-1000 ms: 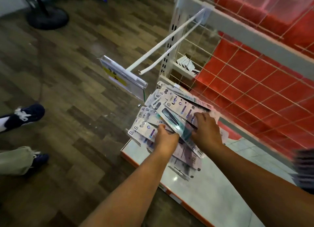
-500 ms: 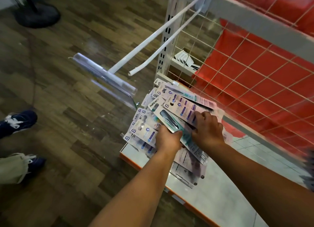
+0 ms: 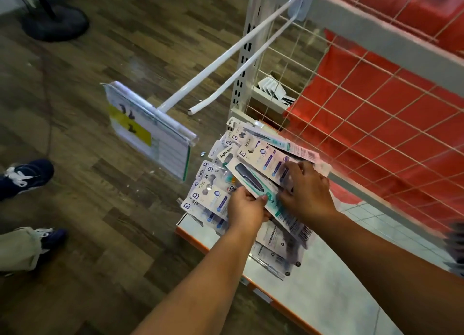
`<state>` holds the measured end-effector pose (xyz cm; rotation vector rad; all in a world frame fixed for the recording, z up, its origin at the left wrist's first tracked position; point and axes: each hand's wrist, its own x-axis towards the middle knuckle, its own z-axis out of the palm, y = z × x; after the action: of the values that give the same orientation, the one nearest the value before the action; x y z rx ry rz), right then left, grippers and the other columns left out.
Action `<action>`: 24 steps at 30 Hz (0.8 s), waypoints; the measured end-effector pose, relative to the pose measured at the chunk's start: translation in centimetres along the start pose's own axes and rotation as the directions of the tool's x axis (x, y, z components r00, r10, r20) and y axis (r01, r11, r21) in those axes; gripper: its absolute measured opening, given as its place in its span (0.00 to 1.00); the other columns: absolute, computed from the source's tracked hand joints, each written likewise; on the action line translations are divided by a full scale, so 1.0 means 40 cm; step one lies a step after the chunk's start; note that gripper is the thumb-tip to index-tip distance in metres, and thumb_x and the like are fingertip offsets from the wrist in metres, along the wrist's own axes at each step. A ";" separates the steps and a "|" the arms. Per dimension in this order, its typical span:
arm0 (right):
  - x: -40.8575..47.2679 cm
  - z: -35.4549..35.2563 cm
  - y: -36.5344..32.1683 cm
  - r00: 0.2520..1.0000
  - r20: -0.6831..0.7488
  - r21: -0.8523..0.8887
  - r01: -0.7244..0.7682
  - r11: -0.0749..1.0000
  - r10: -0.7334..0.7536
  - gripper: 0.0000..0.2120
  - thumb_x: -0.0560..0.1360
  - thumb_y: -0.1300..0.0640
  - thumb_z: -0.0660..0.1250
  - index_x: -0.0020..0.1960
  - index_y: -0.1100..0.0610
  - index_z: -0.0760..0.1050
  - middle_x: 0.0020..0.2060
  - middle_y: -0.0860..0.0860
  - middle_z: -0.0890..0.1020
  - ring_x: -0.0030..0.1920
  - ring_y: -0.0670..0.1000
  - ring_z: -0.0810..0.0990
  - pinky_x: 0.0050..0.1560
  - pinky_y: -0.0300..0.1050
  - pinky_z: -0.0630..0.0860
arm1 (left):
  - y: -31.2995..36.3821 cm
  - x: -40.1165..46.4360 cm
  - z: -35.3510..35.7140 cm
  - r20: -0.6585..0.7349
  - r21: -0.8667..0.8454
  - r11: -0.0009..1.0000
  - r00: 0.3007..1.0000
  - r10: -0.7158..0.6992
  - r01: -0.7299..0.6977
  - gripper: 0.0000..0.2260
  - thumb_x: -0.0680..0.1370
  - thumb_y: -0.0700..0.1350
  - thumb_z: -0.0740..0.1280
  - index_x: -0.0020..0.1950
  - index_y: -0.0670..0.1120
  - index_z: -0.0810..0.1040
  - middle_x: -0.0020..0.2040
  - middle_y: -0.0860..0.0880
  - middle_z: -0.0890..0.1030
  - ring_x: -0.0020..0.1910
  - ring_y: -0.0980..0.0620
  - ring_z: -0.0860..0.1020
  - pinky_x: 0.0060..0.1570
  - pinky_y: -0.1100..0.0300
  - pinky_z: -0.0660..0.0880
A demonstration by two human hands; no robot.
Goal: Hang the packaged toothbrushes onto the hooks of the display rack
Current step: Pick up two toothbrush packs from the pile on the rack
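Observation:
A fanned stack of packaged toothbrushes (image 3: 253, 164) lies at the corner of the rack's white bottom shelf (image 3: 324, 297). My left hand (image 3: 247, 209) grips the lower left of the stack, thumb on a green-edged pack (image 3: 273, 199) on top. My right hand (image 3: 307, 189) lies on the upper packs with its fingers curled over them. A long white hook (image 3: 226, 80) juts out from the wire-grid display rack (image 3: 376, 113) above the stack, empty. A second rod above the hook carries a clear price tag holder (image 3: 148, 131) at its end.
A slotted white upright (image 3: 244, 58) stands at the rack's corner. Red backing shows behind the wire grid. Another person's dark shoes (image 3: 27, 176) stand on the wooden floor at left. A black round stand base (image 3: 56, 22) sits at top left.
The view has shifted slightly and the price tag holder has swung, now showing its yellow label. Both hands stay on the stack, with the right hand shifted a little over the packs.

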<state>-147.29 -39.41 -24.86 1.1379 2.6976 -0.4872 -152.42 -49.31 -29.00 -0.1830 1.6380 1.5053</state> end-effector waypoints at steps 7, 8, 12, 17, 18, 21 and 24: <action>-0.020 -0.014 -0.005 0.997 -0.018 -0.038 0.072 0.997 -0.073 0.26 0.74 0.48 0.65 0.69 0.48 0.61 0.65 0.53 0.66 0.63 0.54 0.68 0.66 0.52 0.62 | 0.023 -0.038 -0.011 -0.021 -0.047 0.999 1.000 0.023 -0.024 0.06 0.77 0.37 0.66 0.52 0.46 0.74 0.49 0.44 0.81 0.45 0.45 0.82 0.34 0.61 0.79; -0.025 -0.021 -0.006 0.996 -0.029 -0.044 0.084 0.995 -0.086 0.25 0.74 0.48 0.65 0.68 0.49 0.61 0.65 0.53 0.66 0.62 0.54 0.69 0.65 0.52 0.62 | 0.029 -0.047 -0.013 -0.014 -0.054 0.998 0.999 0.034 -0.034 0.06 0.77 0.37 0.65 0.52 0.46 0.74 0.49 0.44 0.81 0.43 0.46 0.82 0.32 0.62 0.79; -0.055 -0.056 -0.021 0.996 -0.048 -0.015 0.074 0.997 -0.075 0.28 0.73 0.49 0.67 0.70 0.49 0.61 0.67 0.52 0.65 0.63 0.55 0.68 0.65 0.51 0.64 | 0.046 -0.082 -0.025 0.024 -0.064 0.994 0.995 0.094 -0.093 0.05 0.77 0.37 0.65 0.49 0.47 0.74 0.45 0.46 0.82 0.38 0.50 0.82 0.30 0.64 0.78; -0.109 -0.095 -0.024 0.994 -0.071 0.135 0.091 0.987 -0.082 0.31 0.71 0.51 0.71 0.70 0.49 0.62 0.66 0.51 0.65 0.63 0.53 0.69 0.57 0.49 0.77 | 0.071 -0.135 -0.040 0.088 -0.062 0.989 0.987 0.136 -0.131 0.06 0.78 0.37 0.63 0.53 0.45 0.75 0.46 0.46 0.82 0.37 0.52 0.81 0.31 0.64 0.78; -0.123 -0.106 -0.024 0.995 -0.064 0.158 0.091 0.983 -0.082 0.31 0.71 0.51 0.71 0.70 0.49 0.62 0.66 0.51 0.64 0.64 0.52 0.68 0.56 0.47 0.77 | 0.077 -0.149 -0.043 0.102 -0.060 0.988 0.984 0.145 -0.139 0.06 0.78 0.37 0.63 0.54 0.44 0.75 0.46 0.46 0.81 0.35 0.53 0.80 0.30 0.65 0.77; -0.171 -0.133 -0.031 0.997 -0.036 0.272 0.080 0.959 -0.073 0.30 0.73 0.54 0.69 0.71 0.50 0.60 0.66 0.51 0.61 0.62 0.46 0.66 0.57 0.42 0.75 | 0.099 -0.196 -0.051 0.165 -0.086 0.987 0.975 0.145 -0.132 0.07 0.78 0.36 0.62 0.52 0.46 0.74 0.46 0.48 0.81 0.38 0.53 0.80 0.34 0.64 0.78; -0.236 -0.157 -0.049 0.996 -0.077 0.413 0.070 0.908 -0.041 0.30 0.74 0.57 0.68 0.72 0.49 0.60 0.66 0.49 0.62 0.57 0.42 0.65 0.56 0.37 0.73 | 0.127 -0.248 -0.052 0.232 -0.100 0.985 0.959 0.162 -0.142 0.11 0.78 0.35 0.61 0.49 0.51 0.75 0.44 0.54 0.81 0.42 0.54 0.81 0.40 0.62 0.80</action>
<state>-142.35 -44.66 -15.90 1.1893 2.7668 -1.0956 -150.64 -54.11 -18.88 0.0806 1.4242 1.6434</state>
